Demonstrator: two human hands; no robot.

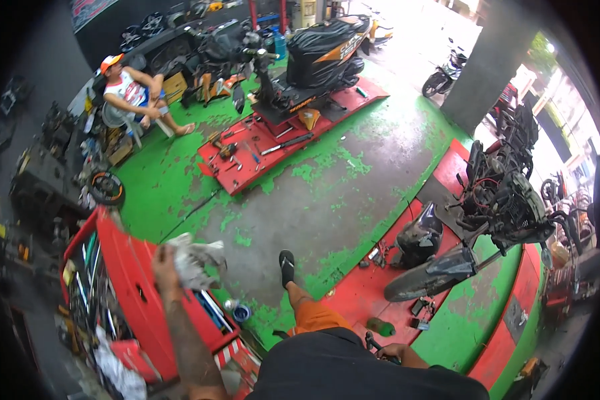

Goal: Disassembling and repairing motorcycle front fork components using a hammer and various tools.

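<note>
My left hand point(166, 270) is raised over the red tool cabinet, its fingers closed on a crumpled, stained white rag point(197, 261). The rag hangs to the right of the hand, past the cabinet's edge. Low down beside my black shirt is my right hand point(395, 353), curled round a slim dark thing point(373, 342) whose kind I cannot make out. Much of that hand is hidden. Beneath my left forearm, the red tool cabinet point(130, 277) has an open tray of wrenches and other hand tools point(93, 280) on its left side.
A partly stripped motorcycle point(500, 200) stands on a red lift at right, with loose parts and a green bottle point(381, 326) near it. Ahead, a covered scooter point(327, 53) sits on another red lift point(240, 177) strewn with tools. A person point(137, 93) sits at far left.
</note>
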